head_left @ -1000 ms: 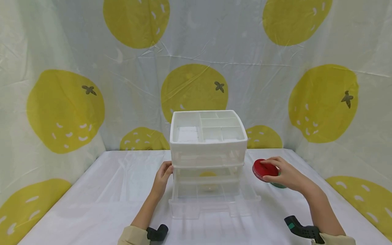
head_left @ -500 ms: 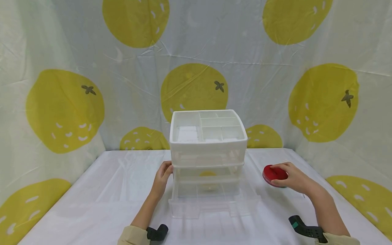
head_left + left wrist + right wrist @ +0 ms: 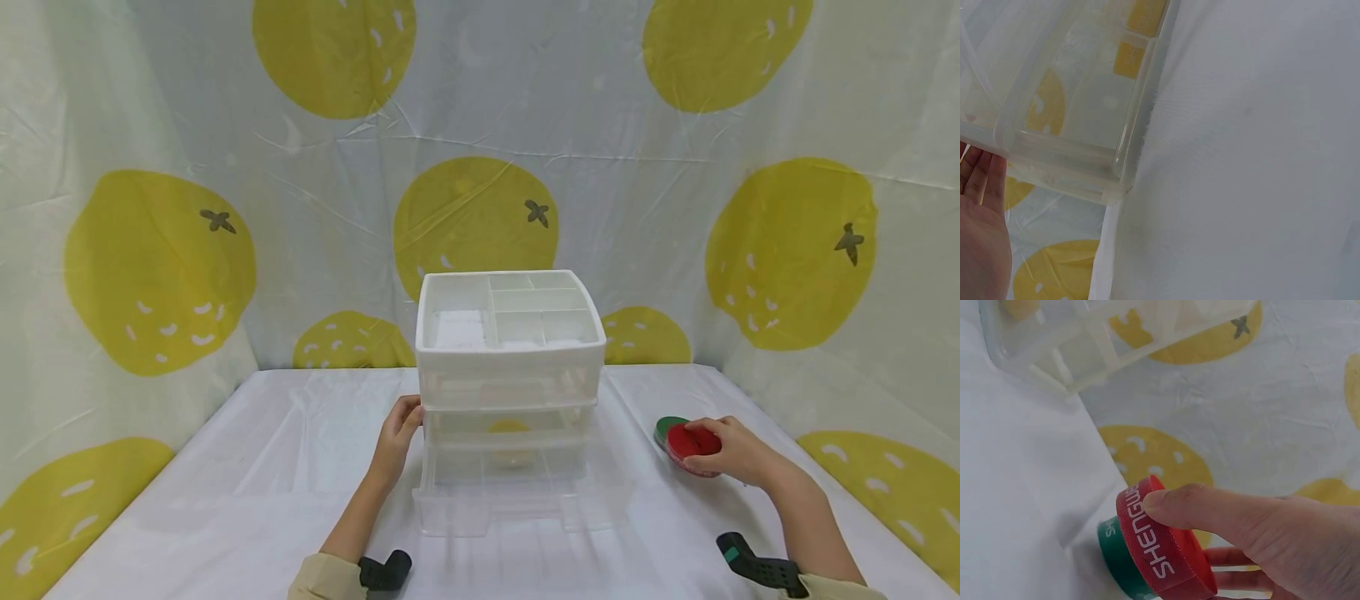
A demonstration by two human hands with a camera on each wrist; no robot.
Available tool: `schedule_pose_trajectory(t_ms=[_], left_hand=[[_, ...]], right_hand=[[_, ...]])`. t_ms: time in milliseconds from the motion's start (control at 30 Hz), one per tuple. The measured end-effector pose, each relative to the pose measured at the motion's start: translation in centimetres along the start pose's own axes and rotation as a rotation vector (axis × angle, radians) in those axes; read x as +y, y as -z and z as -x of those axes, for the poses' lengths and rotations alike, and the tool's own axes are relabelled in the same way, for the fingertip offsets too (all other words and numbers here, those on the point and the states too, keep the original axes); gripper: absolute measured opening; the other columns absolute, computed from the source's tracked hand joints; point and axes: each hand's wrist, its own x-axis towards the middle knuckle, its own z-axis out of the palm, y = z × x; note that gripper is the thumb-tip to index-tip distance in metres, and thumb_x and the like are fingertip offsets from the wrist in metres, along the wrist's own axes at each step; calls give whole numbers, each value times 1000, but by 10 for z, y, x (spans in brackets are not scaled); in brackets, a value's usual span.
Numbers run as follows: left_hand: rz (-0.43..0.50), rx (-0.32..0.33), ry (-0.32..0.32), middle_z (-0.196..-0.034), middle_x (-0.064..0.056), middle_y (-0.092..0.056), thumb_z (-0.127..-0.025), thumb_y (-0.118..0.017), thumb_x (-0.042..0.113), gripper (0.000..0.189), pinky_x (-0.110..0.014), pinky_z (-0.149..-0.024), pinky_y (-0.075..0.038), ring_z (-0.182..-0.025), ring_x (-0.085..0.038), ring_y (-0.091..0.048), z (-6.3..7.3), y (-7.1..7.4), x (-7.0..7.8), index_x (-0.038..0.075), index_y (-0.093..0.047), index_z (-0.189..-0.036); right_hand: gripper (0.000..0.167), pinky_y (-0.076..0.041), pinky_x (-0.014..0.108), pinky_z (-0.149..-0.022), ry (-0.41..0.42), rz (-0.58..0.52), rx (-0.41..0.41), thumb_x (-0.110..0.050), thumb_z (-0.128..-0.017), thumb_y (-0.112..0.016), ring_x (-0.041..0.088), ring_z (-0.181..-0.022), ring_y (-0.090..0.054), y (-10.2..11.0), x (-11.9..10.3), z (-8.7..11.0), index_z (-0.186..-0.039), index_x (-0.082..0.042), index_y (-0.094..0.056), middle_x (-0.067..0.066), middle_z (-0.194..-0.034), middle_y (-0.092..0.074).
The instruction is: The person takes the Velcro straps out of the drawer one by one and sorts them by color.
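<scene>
My right hand (image 3: 738, 454) pinches a red roll of woven tape (image 3: 693, 450) with white lettering, thumb on the near side and fingers on the far rim. In the right wrist view the red roll overlaps a green roll of tape (image 3: 1121, 559) just below it. In the head view the green roll shows behind and left of it. My left hand (image 3: 397, 437) rests on the left side of a white plastic drawer unit (image 3: 510, 367). In the left wrist view its fingers (image 3: 994, 181) lie fairly straight against the edge, their tips partly hidden.
The unit's lowest clear drawer (image 3: 453, 512) is pulled out toward me. A yellowish round shape (image 3: 510, 442) shows through the front, and the top tray (image 3: 517, 310) is divided into compartments. A lemon-print curtain (image 3: 480, 100) surrounds the white-covered table (image 3: 315, 467).
My right hand has moved right and nearer with the red roll. The green roll now shows behind and left of it, instead of at its lower right. The left hand has stayed put.
</scene>
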Motion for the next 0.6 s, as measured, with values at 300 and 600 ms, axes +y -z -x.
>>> schedule_pose_trajectory(t_ms=[300,600], left_hand=[[-12,5,-10,-98,7,-55,-96,-41,14,27,-24,-87,-42,-89,0,-52,0,-1,-1,-5,-48,-113],[-32,11,-17,-98,9,-55,-96,-42,18,28,-24,-87,-43,-91,-3,-53,1,-1,-2,-3,-49,-112]], right_hand=[[85,-53,42,-68,-60,14,-36,-43,-68,-74,48,-102,-39,-3,16,-2,-126,7,-36,33,-111,-39],[91,-53,43,-70,-94,8,-75,-45,-67,-74,49,-102,-38,-4,21,0,-127,10,-33,35,-111,-37]])
